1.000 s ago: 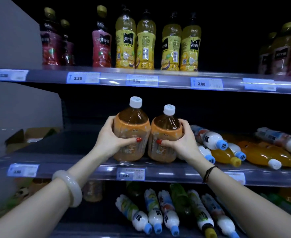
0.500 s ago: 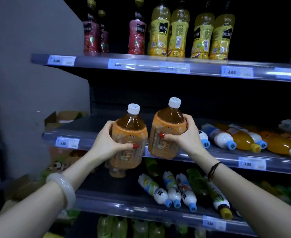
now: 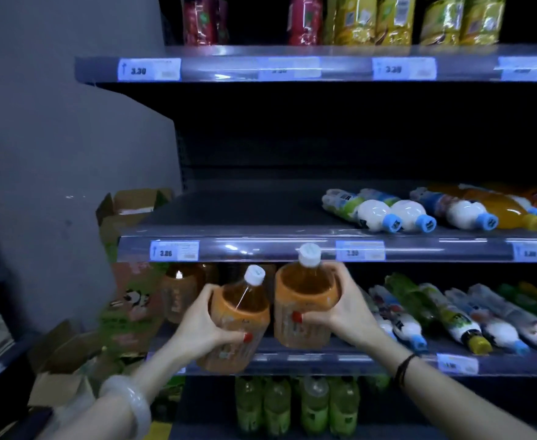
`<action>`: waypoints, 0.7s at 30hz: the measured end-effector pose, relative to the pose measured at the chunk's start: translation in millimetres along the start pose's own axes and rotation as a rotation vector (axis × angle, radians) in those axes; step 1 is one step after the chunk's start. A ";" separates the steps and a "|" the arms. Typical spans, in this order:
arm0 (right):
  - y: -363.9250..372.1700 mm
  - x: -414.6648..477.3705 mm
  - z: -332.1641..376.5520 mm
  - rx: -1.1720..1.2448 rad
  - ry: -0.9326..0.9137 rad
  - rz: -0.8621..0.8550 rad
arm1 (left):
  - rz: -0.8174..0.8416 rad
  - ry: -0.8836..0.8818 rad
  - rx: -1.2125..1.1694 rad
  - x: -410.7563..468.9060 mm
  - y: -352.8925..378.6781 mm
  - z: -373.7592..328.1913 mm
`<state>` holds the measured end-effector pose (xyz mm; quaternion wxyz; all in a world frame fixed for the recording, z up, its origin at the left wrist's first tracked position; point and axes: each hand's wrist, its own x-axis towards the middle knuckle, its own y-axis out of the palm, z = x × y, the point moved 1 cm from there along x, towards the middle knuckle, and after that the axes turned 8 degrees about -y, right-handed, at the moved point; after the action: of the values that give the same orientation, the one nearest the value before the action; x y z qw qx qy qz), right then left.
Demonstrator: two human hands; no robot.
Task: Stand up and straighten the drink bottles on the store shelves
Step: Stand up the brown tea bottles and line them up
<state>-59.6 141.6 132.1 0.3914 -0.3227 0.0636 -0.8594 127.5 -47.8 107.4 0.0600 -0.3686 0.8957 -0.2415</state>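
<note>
Left hand [image 3: 203, 325] wrapped round left bottle [image 3: 234, 325] from its left side, thumb with red nail across the front label, fingers hidden behind; firmly closed on it. Left forearm up from lower left, pale bangle [image 3: 130, 404] on wrist. Bottle near upright, cap tipped slightly right, base down in front of the shelf edge [image 3: 308, 360]. Right hand [image 3: 346, 312] clamped round right bottle [image 3: 303, 306] from its right side, thumb with red nail on front label, fingers curled round the back near the shoulder; closed tight. Right forearm in from lower right, dark band [image 3: 403, 369] on wrist. Right bottle upright, held higher than the left one, white cap up against the price strip [image 3: 359, 250] of the shelf above. Bottles side by side, touching or nearly so between the two grips; cannot tell which. Behind left grip, more amber bottles [image 3: 181, 290] standing upright, blurred. Right of right grip, lying bottles [image 3: 470, 315] with caps toward the front. Above the grips, more toppled bottles [image 3: 397, 211] on the upper shelf, right side. Below the grips, green bottles [image 3: 292, 404] standing. Left of left grip, cardboard boxes [image 3: 127, 211] against the grey wall.
</note>
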 end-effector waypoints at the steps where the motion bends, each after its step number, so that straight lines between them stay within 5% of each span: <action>1: 9.7 -2.4 -9.6 -0.020 0.022 0.019 | -0.009 -0.022 -0.013 4.2 0.6 12.6; 21: 106.2 49.4 -133.6 0.109 0.220 -0.067 | 0.004 -0.300 -0.556 121.6 26.4 133.4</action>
<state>-97.3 14.5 13.9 0.3700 -0.2067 0.0486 -0.9044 61.3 -167.2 -13.4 0.0891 -0.4006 0.9093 0.0699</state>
